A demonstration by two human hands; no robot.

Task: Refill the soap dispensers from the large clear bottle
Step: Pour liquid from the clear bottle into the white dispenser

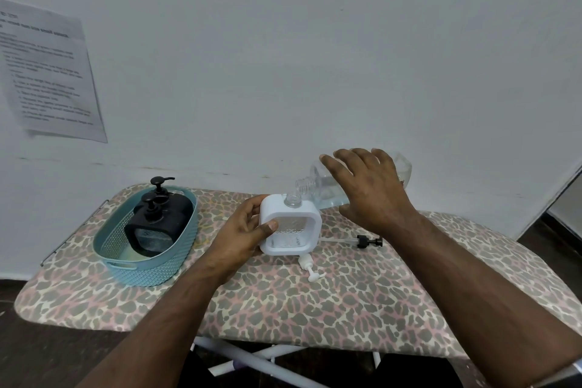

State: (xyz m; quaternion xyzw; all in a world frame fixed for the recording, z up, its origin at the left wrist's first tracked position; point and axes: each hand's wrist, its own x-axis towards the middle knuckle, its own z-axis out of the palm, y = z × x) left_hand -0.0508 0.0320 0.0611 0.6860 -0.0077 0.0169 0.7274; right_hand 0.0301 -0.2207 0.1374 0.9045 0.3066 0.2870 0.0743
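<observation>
Pouring stage, seen from above the ironing board [283, 309] with its leopard-print cover. The right hand [371, 189] grips the large clear bottle [321, 186] from above, fingers spread and curled over its body; the bottle is tipped nearly flat, its threaded neck pointing left and down, just over the open mouth of the white soap dispenser [291, 225]. Whether neck and mouth touch cannot be told. The dispenser stands upright near the middle of the board, towards its far edge. The left hand [244, 231] holds the dispenser by its left side: the thumb presses on the front face, and the fingers wrap round the upper left corner. A white pump head [310, 268] lies on the cover just in front of the dispenser. A black pump with its clear tube [356, 241] lies just to the right. Near the left end sits a teal basket [148, 264] containing black soap dispensers [157, 220] with pumps fitted.
</observation>
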